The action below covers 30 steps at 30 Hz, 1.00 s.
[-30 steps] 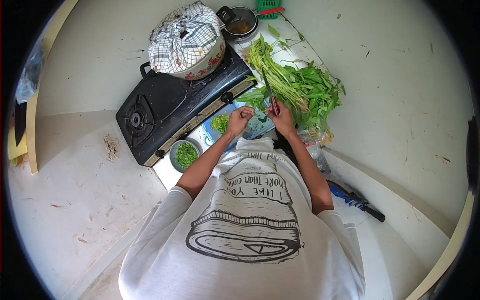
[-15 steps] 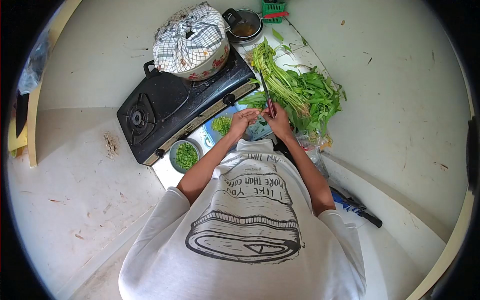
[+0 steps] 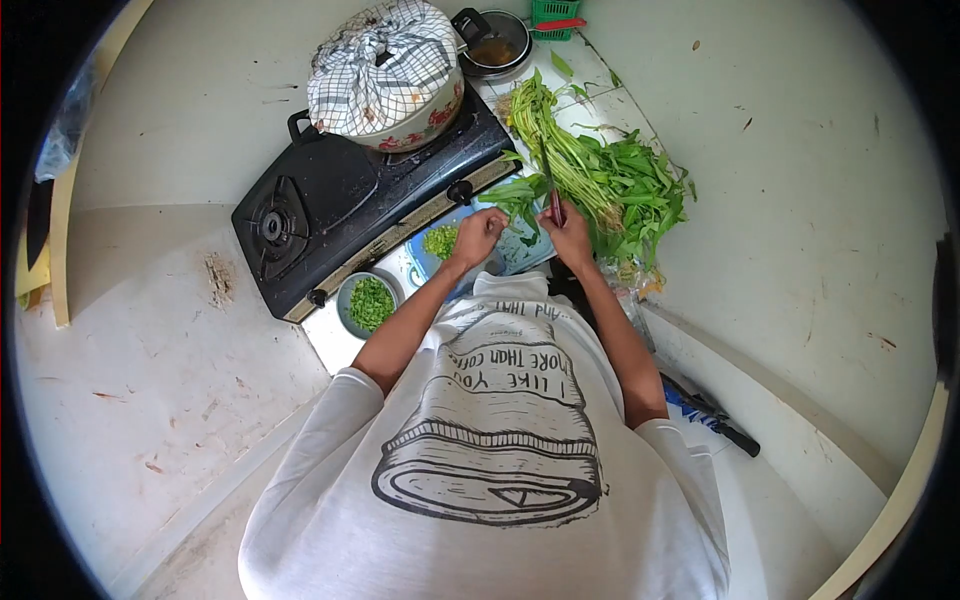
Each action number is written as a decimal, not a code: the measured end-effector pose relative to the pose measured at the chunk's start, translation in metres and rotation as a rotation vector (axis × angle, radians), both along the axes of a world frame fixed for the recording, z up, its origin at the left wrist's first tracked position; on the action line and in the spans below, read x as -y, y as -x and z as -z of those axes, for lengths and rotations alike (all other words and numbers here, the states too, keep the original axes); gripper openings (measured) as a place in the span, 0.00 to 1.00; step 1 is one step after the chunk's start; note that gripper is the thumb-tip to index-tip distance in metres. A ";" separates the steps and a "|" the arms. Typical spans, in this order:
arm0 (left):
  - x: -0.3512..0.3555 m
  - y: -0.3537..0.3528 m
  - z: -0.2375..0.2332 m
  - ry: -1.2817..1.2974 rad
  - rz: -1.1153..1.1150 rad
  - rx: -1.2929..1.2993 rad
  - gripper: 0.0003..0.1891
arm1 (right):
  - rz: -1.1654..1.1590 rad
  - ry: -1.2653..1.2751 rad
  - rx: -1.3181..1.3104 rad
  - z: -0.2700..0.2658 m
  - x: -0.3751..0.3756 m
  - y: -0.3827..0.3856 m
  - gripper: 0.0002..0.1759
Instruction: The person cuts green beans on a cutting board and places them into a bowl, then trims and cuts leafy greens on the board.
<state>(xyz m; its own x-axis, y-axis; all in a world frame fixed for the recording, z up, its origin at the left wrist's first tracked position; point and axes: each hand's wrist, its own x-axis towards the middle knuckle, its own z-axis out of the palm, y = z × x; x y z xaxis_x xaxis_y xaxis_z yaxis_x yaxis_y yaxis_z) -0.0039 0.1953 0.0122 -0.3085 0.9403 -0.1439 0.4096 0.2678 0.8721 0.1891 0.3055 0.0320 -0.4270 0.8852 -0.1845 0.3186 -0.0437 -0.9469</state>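
Observation:
My right hand (image 3: 568, 236) is wrapped round the reddish handle of a knife (image 3: 556, 205), its dark blade pointing away from me over the greens. To its left, my left hand (image 3: 481, 236) is closed, fingertips curled on a leafy green stem (image 3: 516, 196) whose leaves spread between the two hands. Exactly where the fingers grip it is hard to see. Below them lies a blue tray (image 3: 522, 252) with chopped green pieces (image 3: 440, 241) on its left side. A large heap of long-stemmed leafy greens (image 3: 625, 185) lies just beyond my right hand.
A bowl of chopped greens (image 3: 371, 304) stands left of the tray. The black gas stove (image 3: 330, 205) carries a floral pot (image 3: 425, 130) covered with a checked cloth (image 3: 385, 75). Behind are a small pan (image 3: 495, 50) and a green basket (image 3: 553, 17). Plastic bags (image 3: 632, 290) lie at the right.
My hands have drawn apart, the left one moving slightly left and curling closed. The knife has shifted a little right with my right hand. More of the leafy stem shows between them.

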 end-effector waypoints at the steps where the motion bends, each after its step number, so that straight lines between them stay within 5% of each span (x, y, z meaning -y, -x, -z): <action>1: 0.000 0.003 -0.002 -0.036 0.111 -0.135 0.04 | 0.012 0.005 -0.002 0.000 0.000 -0.002 0.12; 11: -0.010 -0.012 0.004 0.001 0.736 -0.757 0.10 | 0.024 -0.006 0.071 -0.004 0.004 -0.013 0.12; 20: -0.002 -0.013 0.021 -0.147 0.703 -0.945 0.13 | 0.064 0.057 0.039 0.000 0.008 -0.019 0.12; 23: 0.002 -0.013 0.006 -0.208 0.491 -0.713 0.11 | 0.026 0.046 0.081 0.000 0.006 -0.022 0.13; 27: -0.001 -0.016 -0.007 -0.056 0.052 0.028 0.08 | -0.025 0.020 0.089 -0.020 0.007 -0.019 0.13; 30: 0.001 -0.017 -0.027 -0.034 -0.093 0.366 0.05 | -0.076 0.044 -0.160 -0.031 0.007 -0.009 0.10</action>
